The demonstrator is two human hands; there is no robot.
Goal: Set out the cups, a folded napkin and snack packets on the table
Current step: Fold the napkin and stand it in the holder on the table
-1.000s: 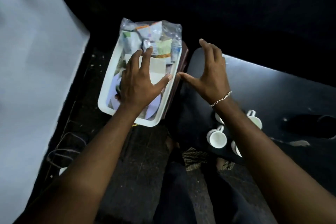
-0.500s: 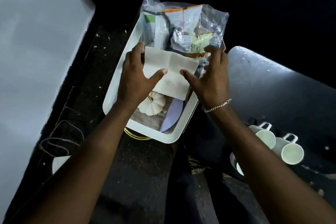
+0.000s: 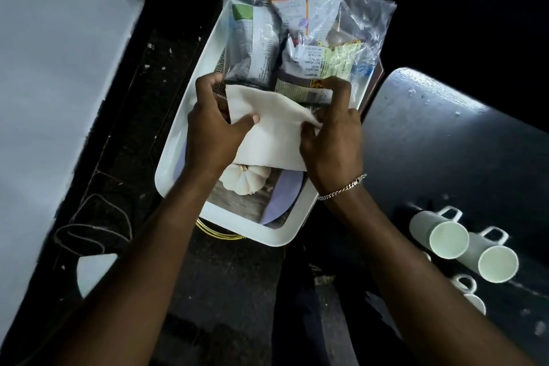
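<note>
A cream napkin (image 3: 269, 131) is held over a white tray (image 3: 178, 145) by both hands. My left hand (image 3: 212, 128) grips its left edge and my right hand (image 3: 332, 134) pinches its right edge. Behind the napkin, a clear plastic bag of snack packets (image 3: 300, 38) lies at the tray's far end. On the dark table (image 3: 445, 134) at the right, white cups (image 3: 445, 239) lie on their sides, mouths toward me, with another cup (image 3: 494, 261) beside them and a further one partly hidden by my right forearm.
A small white pumpkin ornament (image 3: 245, 181) and a lilac plate (image 3: 283, 196) lie in the tray under the napkin. A pale wall or panel (image 3: 53, 83) runs along the left. Dark floor with a looped cable (image 3: 89, 226) lies below the tray.
Both hands went from hovering flat over the tray to closing on the napkin's edges and lifting it slightly. The view has shifted closer to the tray.
</note>
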